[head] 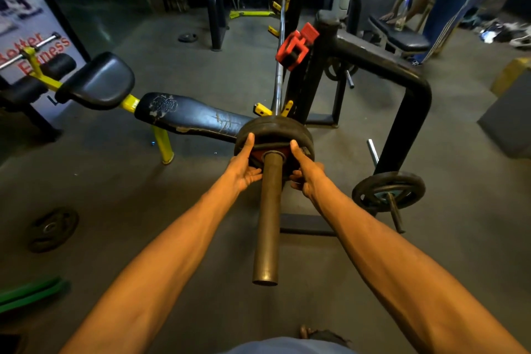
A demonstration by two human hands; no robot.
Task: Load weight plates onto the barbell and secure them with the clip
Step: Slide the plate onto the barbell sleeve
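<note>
Head view: the barbell sleeve runs toward the camera between both forearms, and the weight plates sit on it right at the fingertips. The left hand lays its thumb straight up the front plate's face while its fingers curl in below, beside the sleeve. The right hand mirrors it on the other side, one digit up, the rest curled, so both grip the plates (how far the fingers wrap is hidden). The red clip hangs on the rack upright, well beyond the right hand and above it, apart from both hands
</note>
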